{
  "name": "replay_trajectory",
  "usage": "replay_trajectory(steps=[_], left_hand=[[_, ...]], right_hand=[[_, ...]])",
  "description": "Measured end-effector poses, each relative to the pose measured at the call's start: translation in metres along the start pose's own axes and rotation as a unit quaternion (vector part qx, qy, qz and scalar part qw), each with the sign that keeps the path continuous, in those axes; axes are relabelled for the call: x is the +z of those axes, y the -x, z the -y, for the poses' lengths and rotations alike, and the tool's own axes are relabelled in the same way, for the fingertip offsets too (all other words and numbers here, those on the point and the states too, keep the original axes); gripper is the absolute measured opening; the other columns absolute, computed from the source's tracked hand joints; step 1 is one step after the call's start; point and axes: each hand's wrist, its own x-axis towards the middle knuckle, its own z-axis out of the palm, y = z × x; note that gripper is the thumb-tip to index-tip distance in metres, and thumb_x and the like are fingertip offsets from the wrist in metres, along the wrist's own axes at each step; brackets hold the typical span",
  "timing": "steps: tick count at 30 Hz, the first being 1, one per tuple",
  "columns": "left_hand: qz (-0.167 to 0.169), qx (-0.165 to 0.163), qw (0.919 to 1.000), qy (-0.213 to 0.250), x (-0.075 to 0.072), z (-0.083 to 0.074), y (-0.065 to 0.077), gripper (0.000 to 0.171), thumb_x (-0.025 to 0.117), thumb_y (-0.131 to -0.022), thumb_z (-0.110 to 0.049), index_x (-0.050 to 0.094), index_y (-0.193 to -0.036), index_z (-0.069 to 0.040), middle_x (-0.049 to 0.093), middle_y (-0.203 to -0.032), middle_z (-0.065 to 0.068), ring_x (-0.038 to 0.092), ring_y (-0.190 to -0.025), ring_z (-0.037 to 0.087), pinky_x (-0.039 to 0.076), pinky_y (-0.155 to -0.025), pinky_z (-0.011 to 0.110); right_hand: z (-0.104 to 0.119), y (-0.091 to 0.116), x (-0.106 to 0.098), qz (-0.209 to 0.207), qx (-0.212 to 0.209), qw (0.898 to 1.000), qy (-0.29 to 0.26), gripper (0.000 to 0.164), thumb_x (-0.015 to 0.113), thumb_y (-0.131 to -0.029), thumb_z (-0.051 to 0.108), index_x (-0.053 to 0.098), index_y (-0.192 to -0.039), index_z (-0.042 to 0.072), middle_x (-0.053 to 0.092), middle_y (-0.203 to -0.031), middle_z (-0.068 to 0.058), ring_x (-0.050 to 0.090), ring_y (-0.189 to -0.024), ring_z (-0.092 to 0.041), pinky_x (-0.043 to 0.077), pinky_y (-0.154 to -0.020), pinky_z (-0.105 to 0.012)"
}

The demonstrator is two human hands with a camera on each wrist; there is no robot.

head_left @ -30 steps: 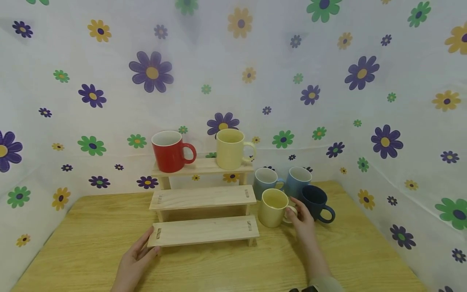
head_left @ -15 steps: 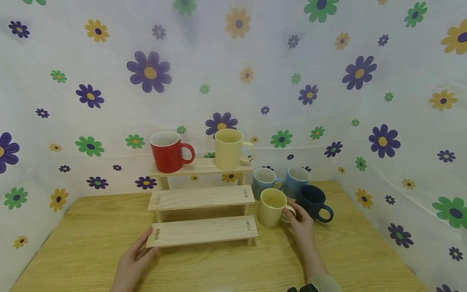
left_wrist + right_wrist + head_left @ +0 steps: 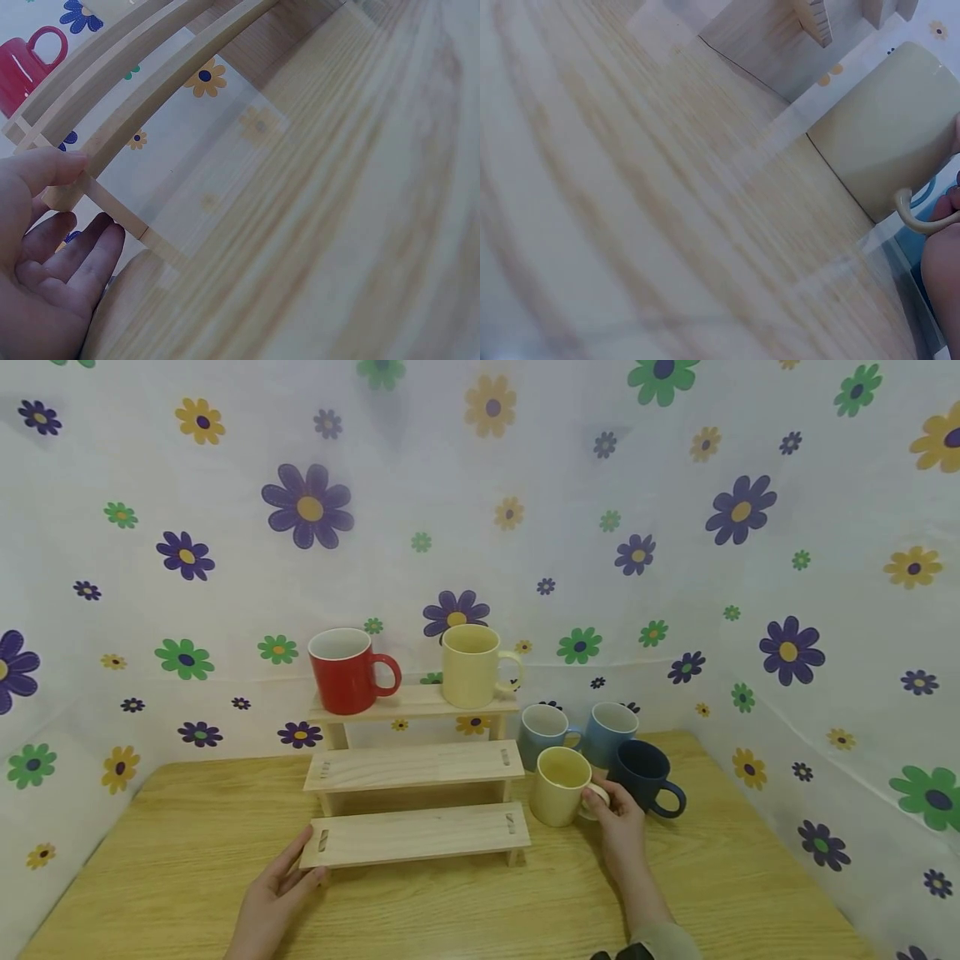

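My right hand (image 3: 624, 827) holds the handle of a pale yellow mug (image 3: 557, 797), which stands upright on the table beside a tiered wooden rack (image 3: 416, 839). In the right wrist view, the mug (image 3: 892, 127) shows its side and part of its handle, and only the edge of my hand (image 3: 941, 262) is visible. My left hand (image 3: 273, 897) grips the left end of the rack's lowest shelf. The left wrist view shows that hand's thumb (image 3: 56, 166) on top of the shelf, with fingers curled below it.
On the top shelf stand a red mug (image 3: 345, 672) and another yellow mug (image 3: 471, 668). Two light blue mugs (image 3: 542, 735) and a dark blue mug (image 3: 643, 777) crowd behind and right of the held mug. A flowered cloth (image 3: 480, 527) hangs behind the wooden table (image 3: 450, 910).
The fingers of my right hand have drawn in around the yellow mug's handle. The mug and my left hand stay in place on the table and rack; the view shifted slightly.
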Motion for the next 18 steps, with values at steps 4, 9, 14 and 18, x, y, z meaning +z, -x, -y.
replay_trajectory(steps=[4, 9, 14, 18], left_hand=[[0.001, 0.002, 1.0000, -0.003, -0.0012, 0.0001, -0.0006, 0.076, 0.073, -0.099, -0.029, 0.034, -0.163, -0.013, 0.024, -0.169, 0.013, 0.041, -0.143, 0.037, 0.048, -0.088, 0.009], [-0.004, 0.007, 1.0000, 0.000, -0.0021, -0.0006, -0.0001, 0.075, 0.073, -0.099, -0.027, 0.036, -0.162, -0.012, 0.025, -0.168, 0.014, 0.042, -0.143, 0.039, 0.048, -0.088, 0.008], [-0.004, 0.009, 0.9999, 0.001, -0.0007, 0.0003, -0.0009, 0.075, 0.073, -0.099, -0.027, 0.036, -0.162, -0.012, 0.026, -0.168, 0.014, 0.042, -0.143, 0.040, 0.047, -0.089, 0.008], [-0.010, 0.006, 0.9999, -0.003, 0.0002, 0.0009, -0.0006, 0.074, 0.073, -0.099, -0.026, 0.037, -0.161, -0.012, 0.028, -0.168, 0.013, 0.043, -0.141, 0.036, 0.046, -0.090, 0.008]], right_hand=[[-0.0003, -0.0007, 0.0021, -0.003, 0.004, 1.000, -0.018, 0.019, 0.067, -0.097, -0.006, 0.076, -0.110, 0.004, 0.070, -0.097, 0.014, 0.061, -0.092, -0.003, 0.051, -0.081, -0.014], [0.0009, -0.0005, 0.0033, 0.007, 0.004, 1.000, -0.026, 0.019, 0.066, -0.098, -0.006, 0.075, -0.106, 0.009, 0.069, -0.098, 0.013, 0.061, -0.092, -0.003, 0.052, -0.081, -0.014], [0.0020, 0.0005, 0.0024, 0.017, 0.003, 0.999, -0.039, 0.019, 0.064, -0.099, -0.006, 0.074, -0.105, 0.009, 0.069, -0.099, 0.011, 0.061, -0.093, -0.003, 0.052, -0.081, -0.014], [0.0020, 0.0028, 0.0011, 0.021, 0.004, 0.998, -0.050, 0.022, 0.063, -0.099, -0.007, 0.074, -0.102, 0.013, 0.069, -0.100, 0.009, 0.062, -0.093, -0.003, 0.053, -0.080, -0.014]])
